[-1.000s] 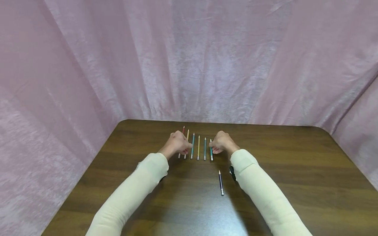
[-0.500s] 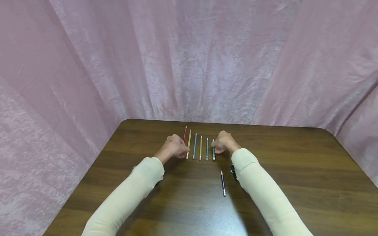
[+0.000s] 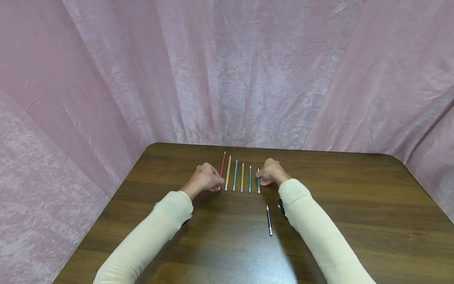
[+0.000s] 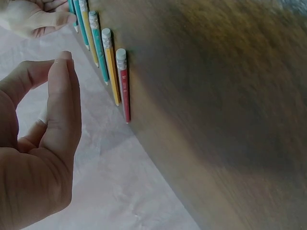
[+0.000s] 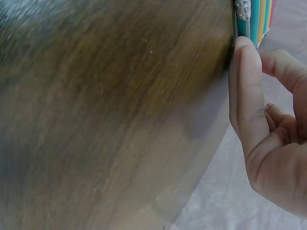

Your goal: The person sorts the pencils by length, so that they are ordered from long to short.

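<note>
Six pencils lie side by side with erasers toward me: a red pencil (image 3: 223,163), a yellow pencil (image 3: 228,170), a teal pencil (image 3: 235,173), a shorter yellow pencil (image 3: 242,176), another teal pencil (image 3: 250,179) and the rightmost teal pencil (image 3: 259,188). My left hand (image 3: 205,178) overlaps the red pencil's eraser end in the head view. In the left wrist view its fingertips (image 4: 62,55) meet the thumb with nothing between, apart from the red pencil. My right hand (image 3: 271,172) pinches the rightmost teal pencil, its fingertip (image 5: 245,48) right below the metal band.
A dark blue pencil (image 3: 269,221) lies by itself nearer me, left of the right sleeve (image 3: 315,228). The brown wooden table (image 3: 354,189) has rounded far corners, and a pink curtain (image 3: 248,79) hangs behind its far edge.
My left hand has moved left along the row, from the left teal pencil past the yellow one to the red one. The right hand stays at the rightmost teal pencil. The view has shifted slightly.
</note>
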The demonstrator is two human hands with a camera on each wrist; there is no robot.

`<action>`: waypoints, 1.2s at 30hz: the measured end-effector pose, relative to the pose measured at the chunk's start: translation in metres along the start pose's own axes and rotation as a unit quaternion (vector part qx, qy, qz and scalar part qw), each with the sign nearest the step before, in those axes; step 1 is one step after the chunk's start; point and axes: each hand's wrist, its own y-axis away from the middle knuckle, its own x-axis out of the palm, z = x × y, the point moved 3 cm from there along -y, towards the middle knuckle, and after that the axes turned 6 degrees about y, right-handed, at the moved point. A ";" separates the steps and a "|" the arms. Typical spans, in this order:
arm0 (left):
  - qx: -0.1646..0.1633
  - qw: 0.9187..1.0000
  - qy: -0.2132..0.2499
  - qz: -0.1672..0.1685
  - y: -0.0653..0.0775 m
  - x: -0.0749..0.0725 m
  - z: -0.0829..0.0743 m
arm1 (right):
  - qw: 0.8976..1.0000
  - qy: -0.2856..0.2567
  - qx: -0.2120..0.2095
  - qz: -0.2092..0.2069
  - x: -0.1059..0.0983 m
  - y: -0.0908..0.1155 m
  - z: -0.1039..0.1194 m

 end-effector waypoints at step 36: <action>0.013 1.000 -0.006 0.019 0.002 0.004 -0.008 | 0.999 0.003 -0.047 0.013 -0.014 0.031 -0.008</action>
